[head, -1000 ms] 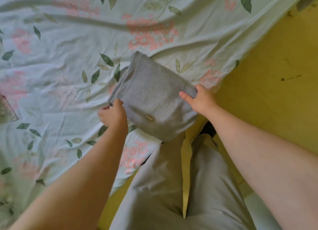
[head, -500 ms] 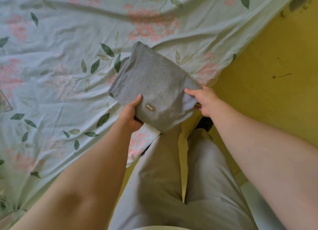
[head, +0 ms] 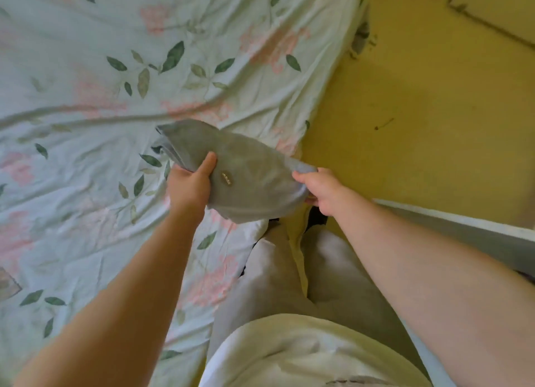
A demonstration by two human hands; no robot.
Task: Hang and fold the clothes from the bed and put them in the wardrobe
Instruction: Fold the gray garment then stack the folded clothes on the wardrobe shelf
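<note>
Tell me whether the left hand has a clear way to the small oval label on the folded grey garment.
Probably yes. The left hand already grips the folded grey garment, its thumb lying just beside the small oval label. The label faces up with nothing covering it, and the right hand holds the far edge, clear of it.

From my remote view, both forearms are bare to the elbow, with no sleeves, watch or rings visible on the left hand [head: 189,185] or the right hand [head: 325,194]. I note loose pale grey trousers [head: 289,276] and an off-white top [head: 304,355] at the lower edge (hem slightly rumpled). Dark footwear [head: 317,217] shows only partly; its type is unclear.
</note>
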